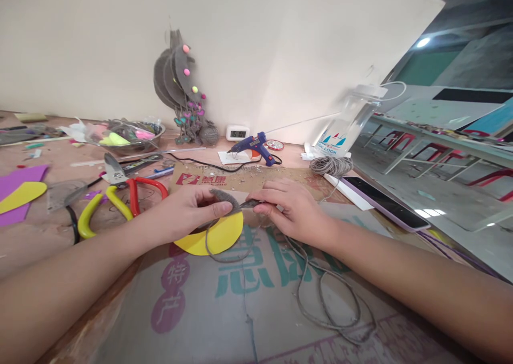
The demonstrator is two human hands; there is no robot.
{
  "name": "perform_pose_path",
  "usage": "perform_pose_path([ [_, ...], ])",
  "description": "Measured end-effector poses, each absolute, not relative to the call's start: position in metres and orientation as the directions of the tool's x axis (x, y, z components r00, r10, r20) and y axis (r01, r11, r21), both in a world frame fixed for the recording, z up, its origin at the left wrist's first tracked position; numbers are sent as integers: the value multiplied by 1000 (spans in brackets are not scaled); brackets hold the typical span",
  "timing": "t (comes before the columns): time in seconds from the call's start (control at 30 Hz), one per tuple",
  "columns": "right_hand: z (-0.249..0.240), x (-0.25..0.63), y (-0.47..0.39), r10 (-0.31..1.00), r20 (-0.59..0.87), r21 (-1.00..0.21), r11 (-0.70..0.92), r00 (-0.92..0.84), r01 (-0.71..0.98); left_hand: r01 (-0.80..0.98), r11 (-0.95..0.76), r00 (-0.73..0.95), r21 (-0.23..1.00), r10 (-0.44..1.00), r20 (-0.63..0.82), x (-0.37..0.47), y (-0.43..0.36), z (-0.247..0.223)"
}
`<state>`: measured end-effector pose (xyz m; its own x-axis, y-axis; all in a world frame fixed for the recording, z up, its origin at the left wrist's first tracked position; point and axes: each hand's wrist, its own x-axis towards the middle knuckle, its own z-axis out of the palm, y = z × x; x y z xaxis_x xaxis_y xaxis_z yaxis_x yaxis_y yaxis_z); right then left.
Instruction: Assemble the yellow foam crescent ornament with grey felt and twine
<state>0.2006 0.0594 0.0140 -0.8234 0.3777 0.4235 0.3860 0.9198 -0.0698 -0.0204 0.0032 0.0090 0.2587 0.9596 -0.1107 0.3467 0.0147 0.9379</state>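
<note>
My left hand (196, 206) is closed, its thumb and fingers pinching a grey cord-covered strip (225, 197). Just to the right, my right hand (294, 209) pinches the narrow dark grey end (251, 203) near that strip; whether this is cord or part of the strip I cannot tell. A curved yellow cutout (224, 234) shows below my left hand, partly hidden by it. Loose grey cord (320, 294) trails from the hands and loops over the printed cardboard (208, 300). Farther back, a coil of the cord (332, 165) lies beside the bottle.
Left are red-and-yellow-handled cutters (116, 185), purple sheet (24, 185) and a metal bowl (132, 145) of scraps. Behind the hands sit a blue glue gun (256, 146), a small clock (238, 133) and a grey pompom-trimmed ornament (176, 80). Right are a clear bottle (344, 121) and phone (385, 202).
</note>
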Motion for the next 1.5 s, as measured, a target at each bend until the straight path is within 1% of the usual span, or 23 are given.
perform_pose_path([
  [0.27,14,202,61,338,435,-32,932,-834,361,355,4,276,935,955,-109,-21,4,9],
  [0.47,12,201,63,325,443,-40,938,-835,344,385,15,288,923,948,-136,-21,4,9],
  [0.67,12,200,62,321,452,-56,941,-832,333,387,23,291,922,945,-146,-22,4,9],
  [0.87,12,200,63,313,455,-46,943,-834,329,387,17,293,922,946,-140,-21,4,10],
  [1.1,12,200,62,332,442,-35,935,-833,354,375,24,261,927,957,-130,-21,4,9],
  [1.33,12,201,60,328,503,-62,936,-799,346,358,27,269,933,954,-131,-20,3,9],
  [1.5,11,201,61,321,466,-35,938,-824,346,386,9,271,922,955,-123,-21,5,7],
])
